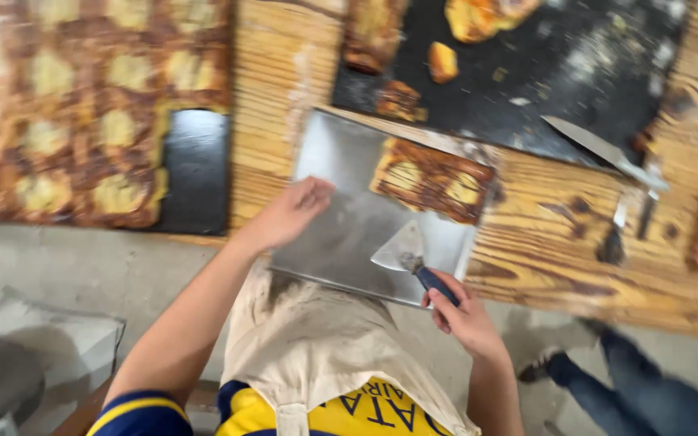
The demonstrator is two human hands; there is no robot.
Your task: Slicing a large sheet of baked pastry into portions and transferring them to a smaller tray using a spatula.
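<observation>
Nearest the camera: a cream apron [317, 339] over a yellow shirt, forearms reaching out from it to the bench [559, 234].

Right hand [464, 313] closed around the dark blue handle of a scraper [405, 254]; its triangular metal blade rests flat on the steel tray [341, 234], near the tray's near edge. Left hand [292, 211] lies on the tray's left part, fingers loosely curled, pressing down; it grips nothing that I can see.

On the tray's far right corner sits one cut slab of browned pastry [434, 179] with pale filling patches, apart from the blade.

Judgement: a low blade angle, slid under the slab from its near edge while the left hand pins the tray, should keep the crust whole.

Outward: a black baking sheet [559, 73] beyond the tray, carrying scraps and crumbs. A long knife [599, 149] lies on its right edge. Far left, a large sheet of the same pastry [66, 105], one corner cut away. Another person's jeans-clad legs [640, 387] stand at near right. Frame is motion-blurred.
</observation>
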